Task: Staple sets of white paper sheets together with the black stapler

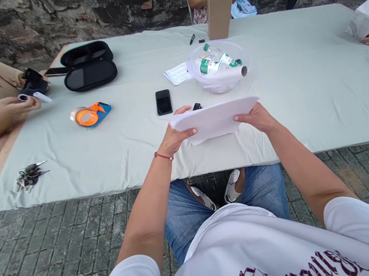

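Observation:
A stack of white paper is held up over the near side of the table, its lower edge close to the cloth. My left hand grips its left end, thumb on the near face and fingers behind. At the right end, my right hand grips it the same way, its fingers mostly hidden behind the paper. Just beyond the paper's top edge lies a small black object, partly covered. A black phone rests on the cloth beyond my left hand.
A clear bowl holds plastic bottles and a cardboard tube; printed sheets lie beside it. Leftward are an orange-blue tape dispenser, keys and an open black case. A cardboard box stands behind. Other people sit around the table.

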